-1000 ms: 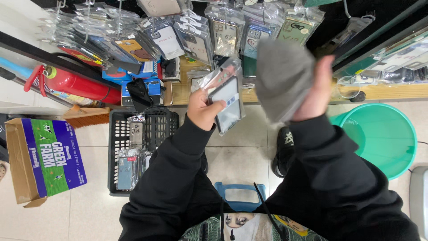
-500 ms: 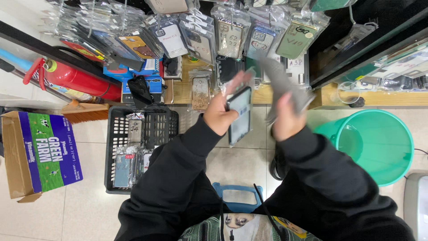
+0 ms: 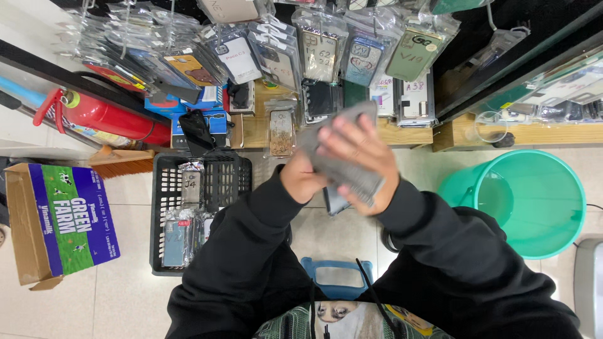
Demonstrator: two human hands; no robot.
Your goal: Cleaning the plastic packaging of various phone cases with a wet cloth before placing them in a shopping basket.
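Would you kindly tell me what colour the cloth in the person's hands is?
The cloth is grey, seen best in the head view.

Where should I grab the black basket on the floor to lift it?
Probably the near long rim of the black basket, on its left side, coming from above. That rim is bare and open, while the packaged cases lie inside and the shelf edge crowds the far end.

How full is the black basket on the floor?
Partly filled: the black basket holds a few bagged phone cases along its left side; the mesh bottom shows elsewhere.
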